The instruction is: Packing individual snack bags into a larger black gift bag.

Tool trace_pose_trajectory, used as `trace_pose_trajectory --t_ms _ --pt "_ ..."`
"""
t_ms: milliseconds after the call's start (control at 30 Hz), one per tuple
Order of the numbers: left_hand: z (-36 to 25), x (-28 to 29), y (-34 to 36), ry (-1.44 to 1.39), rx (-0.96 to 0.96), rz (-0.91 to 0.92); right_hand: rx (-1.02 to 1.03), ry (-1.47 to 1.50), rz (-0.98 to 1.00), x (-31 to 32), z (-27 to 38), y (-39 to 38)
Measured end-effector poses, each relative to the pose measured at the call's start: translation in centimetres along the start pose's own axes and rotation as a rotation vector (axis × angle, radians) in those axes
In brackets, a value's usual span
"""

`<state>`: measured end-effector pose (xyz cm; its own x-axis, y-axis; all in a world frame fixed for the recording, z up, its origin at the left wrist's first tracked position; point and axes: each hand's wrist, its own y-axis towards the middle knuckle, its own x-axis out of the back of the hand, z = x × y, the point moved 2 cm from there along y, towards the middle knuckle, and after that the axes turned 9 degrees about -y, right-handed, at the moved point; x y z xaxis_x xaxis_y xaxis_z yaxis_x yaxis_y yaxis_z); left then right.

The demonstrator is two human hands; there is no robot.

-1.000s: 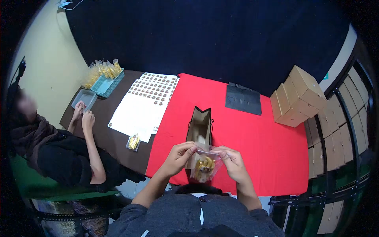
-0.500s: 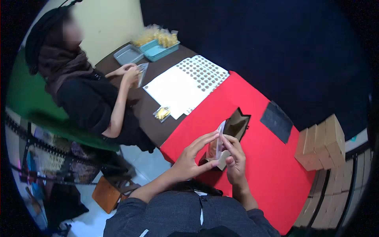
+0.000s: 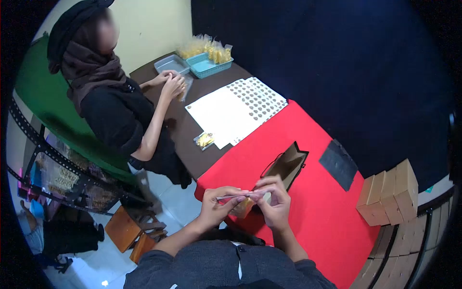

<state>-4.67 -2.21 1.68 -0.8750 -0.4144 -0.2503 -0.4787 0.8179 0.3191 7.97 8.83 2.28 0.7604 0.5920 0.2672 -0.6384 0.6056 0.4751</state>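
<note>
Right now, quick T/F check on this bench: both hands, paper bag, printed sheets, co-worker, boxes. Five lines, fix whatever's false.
1. The left hand and right hand both hold a clear bag near its top edge. True.
2. The paper bag is on the red cloth, its mouth open. True.
3. The printed sheets lie right of the paper bag. False: they lie left of it.
4. The co-worker's hands are empty. False: they hold another clear bag.
5. The cardboard boxes are brown. True.
</note>
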Motion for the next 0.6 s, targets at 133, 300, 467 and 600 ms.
trace_pose_trajectory --t_ms 133,300,467,600 --pt "1.2 -0.3 0.3 -0.002 0.022 0.051 -0.069 0.187 -0.144 0.9 -0.3 -1.5" --pt "1.6 -0.9 1.2 0.012 -0.198 0.03 -0.081 0.136 -0.475 3.7 0.8 -1.8" --pt "0.3 -4.6 2.2 0.012 -0.171 0.295 0.037 -0.03 -0.231 3.1 1.4 -3.0" --pt "1.6 -4.7 2.3 -0.199 -0.057 0.335 0.045 -0.107 -0.173 3.3 1.3 -2.9"
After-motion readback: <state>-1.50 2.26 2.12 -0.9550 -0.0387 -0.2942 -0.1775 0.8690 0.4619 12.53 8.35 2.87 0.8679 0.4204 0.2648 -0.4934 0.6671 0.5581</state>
